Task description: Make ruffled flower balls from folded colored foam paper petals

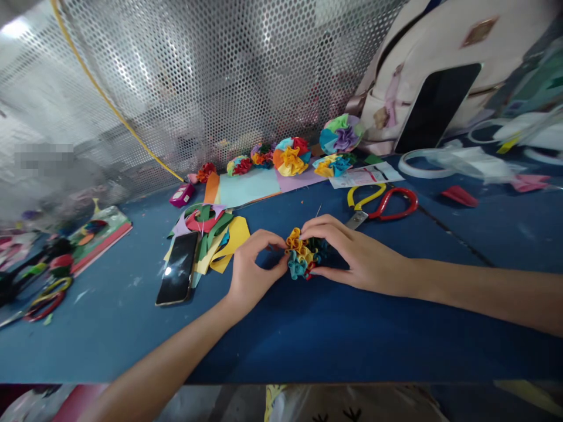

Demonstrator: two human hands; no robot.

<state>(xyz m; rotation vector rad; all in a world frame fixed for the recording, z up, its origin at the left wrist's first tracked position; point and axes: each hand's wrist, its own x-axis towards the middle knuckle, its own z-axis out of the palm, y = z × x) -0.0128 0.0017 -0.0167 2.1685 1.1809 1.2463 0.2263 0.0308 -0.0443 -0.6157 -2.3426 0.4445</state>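
Blue-topped worktable (281, 346) stands against a perforated silver metal screen (220, 76). At 12 o'clock, multicoloured paper rosettes (291, 157) sit in a row. My left hand (257, 269) and right hand (356, 252), fingers curled and partly closed, grip from opposite sides a ruffled yellow, teal and red paper rosette (302, 255) at centre; opposed pressure keeps its folds gathered. Red-and-yellow-handled steel scissors (382, 202) lie within reach at 1 o'clock; a black smartphone (176, 268) lies at 9 o'clock.
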